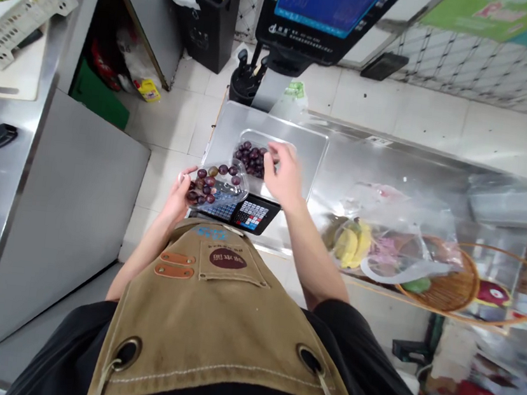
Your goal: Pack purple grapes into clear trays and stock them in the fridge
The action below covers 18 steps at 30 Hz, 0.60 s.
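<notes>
My left hand [179, 198] grips a clear plastic tub [241, 190] by its left side. The tub is tilted, with dark purple grapes [208, 181] lying loosely in it. A second clear tub [251, 134], fuller of dark grapes [250, 156], rests on the steel scale plate [235, 117]. Over this tub's right side is my right hand [284, 172], its fingers curled down at the grapes and slightly blurred. Whatever lies between those fingertips is hidden. The scale's keypad [252, 214] shows below the held tub.
A dark-framed screen [332, 4] stands behind the scale. Bagged bananas [352, 244] and a wicker basket [454, 288] lie along the counter to the right. At left are a steel worktop [11, 173], a white crate [26, 14] of green fruit and a black bin [211, 31].
</notes>
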Each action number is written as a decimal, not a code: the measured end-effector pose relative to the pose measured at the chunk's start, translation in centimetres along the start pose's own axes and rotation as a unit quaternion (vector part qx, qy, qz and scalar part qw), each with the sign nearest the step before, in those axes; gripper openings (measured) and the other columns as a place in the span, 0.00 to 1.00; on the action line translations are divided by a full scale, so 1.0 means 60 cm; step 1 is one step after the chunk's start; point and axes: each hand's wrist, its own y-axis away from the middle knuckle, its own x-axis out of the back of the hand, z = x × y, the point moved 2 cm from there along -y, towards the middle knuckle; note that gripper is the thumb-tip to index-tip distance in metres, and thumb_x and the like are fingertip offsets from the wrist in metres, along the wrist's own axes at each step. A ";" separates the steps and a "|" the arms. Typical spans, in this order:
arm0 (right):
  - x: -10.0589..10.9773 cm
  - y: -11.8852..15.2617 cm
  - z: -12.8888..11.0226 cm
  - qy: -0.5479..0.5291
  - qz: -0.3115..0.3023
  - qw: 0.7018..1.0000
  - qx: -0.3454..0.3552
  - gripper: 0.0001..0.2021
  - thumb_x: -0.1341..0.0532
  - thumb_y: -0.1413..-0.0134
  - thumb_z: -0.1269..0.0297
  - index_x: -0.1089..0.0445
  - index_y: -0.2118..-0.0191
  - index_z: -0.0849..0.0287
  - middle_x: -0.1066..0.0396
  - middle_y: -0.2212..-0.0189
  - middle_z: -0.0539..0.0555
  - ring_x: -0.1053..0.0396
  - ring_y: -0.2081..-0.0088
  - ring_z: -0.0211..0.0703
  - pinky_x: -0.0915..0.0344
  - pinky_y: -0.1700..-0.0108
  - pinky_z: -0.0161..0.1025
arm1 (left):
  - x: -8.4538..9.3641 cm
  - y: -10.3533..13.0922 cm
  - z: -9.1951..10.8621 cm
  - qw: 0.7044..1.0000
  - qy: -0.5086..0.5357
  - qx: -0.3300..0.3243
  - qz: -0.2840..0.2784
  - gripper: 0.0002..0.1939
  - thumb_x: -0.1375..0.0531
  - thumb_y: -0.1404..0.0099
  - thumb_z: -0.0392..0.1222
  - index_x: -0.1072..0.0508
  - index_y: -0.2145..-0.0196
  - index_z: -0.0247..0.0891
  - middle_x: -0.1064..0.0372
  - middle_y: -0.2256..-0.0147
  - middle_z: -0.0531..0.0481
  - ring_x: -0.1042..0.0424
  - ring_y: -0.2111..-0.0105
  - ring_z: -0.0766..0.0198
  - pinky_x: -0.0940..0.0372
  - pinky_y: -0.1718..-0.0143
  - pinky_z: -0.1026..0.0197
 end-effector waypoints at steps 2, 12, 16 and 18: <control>0.004 0.030 -0.026 -0.090 0.079 0.993 0.014 0.24 0.52 0.20 0.59 0.31 0.30 0.56 0.26 0.39 0.68 0.26 0.41 0.62 0.26 0.40 0.61 | -0.002 -0.003 -0.003 1.000 -0.001 -0.006 -0.007 0.44 0.30 0.34 0.73 0.33 0.32 0.44 0.17 0.52 0.40 0.14 0.51 0.45 0.21 0.51 0.47; -0.052 0.076 -0.156 -0.074 -0.111 0.978 0.163 0.15 0.39 0.26 0.69 0.23 0.40 0.58 0.25 0.41 0.65 0.25 0.42 0.58 0.26 0.37 0.57 | 0.004 -0.021 -0.038 0.999 -0.012 -0.027 -0.012 0.36 0.31 0.31 0.68 0.26 0.36 0.43 0.18 0.50 0.43 0.18 0.56 0.54 0.23 0.58 0.56; -0.055 0.073 -0.177 0.033 -0.207 0.973 0.098 0.15 0.38 0.23 0.62 0.23 0.41 0.65 0.28 0.42 0.69 0.22 0.49 0.57 0.24 0.46 0.51 | 0.012 -0.023 -0.045 0.999 -0.011 -0.031 -0.015 0.35 0.31 0.29 0.67 0.26 0.37 0.41 0.18 0.53 0.43 0.19 0.56 0.53 0.25 0.57 0.56; -0.054 0.073 -0.183 0.047 -0.219 0.970 0.097 0.15 0.40 0.21 0.61 0.22 0.43 0.66 0.28 0.43 0.68 0.23 0.47 0.56 0.25 0.45 0.50 | 0.016 -0.025 -0.045 0.999 -0.003 -0.040 -0.009 0.34 0.31 0.29 0.67 0.25 0.37 0.41 0.18 0.52 0.43 0.19 0.54 0.52 0.24 0.55 0.54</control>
